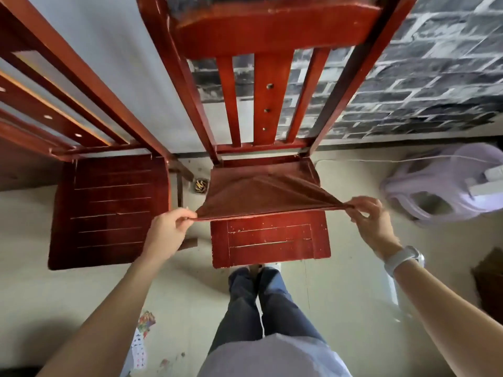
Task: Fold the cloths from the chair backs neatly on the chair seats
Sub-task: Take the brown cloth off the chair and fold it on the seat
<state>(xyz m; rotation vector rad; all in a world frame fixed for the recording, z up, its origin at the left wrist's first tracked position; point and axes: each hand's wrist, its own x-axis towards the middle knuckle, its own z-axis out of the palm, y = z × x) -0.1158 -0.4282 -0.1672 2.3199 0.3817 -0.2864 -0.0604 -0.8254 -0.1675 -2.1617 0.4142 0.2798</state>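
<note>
the left hand point(170, 227) pinches the near-left corner of a brown cloth point(261, 191); the right hand point(371, 221), with a white watch point(405, 258) on its wrist, pinches the near-right corner. both hands grasp fabric, none released. the near edge of the cloth is drawn taut between the hands, so its long axis runs side to side, from one hand to the other. the hands look about equally near to it, one at each end.

beyond the hands the cloth slopes down and lies on the rear part of the chair seat point(270, 243); the front of the seat, just below the taut edge, is bare wood. judgement: the fold is in progress, and the coming move depends on carrying this held edge away from the hands toward the chair back point(269, 74).

left of the left hand stands a second chair seat point(109, 210), no cloth on it. right of the right hand, a lilac bag point(446, 186) lies on the floor; its contents cannot be made out.
</note>
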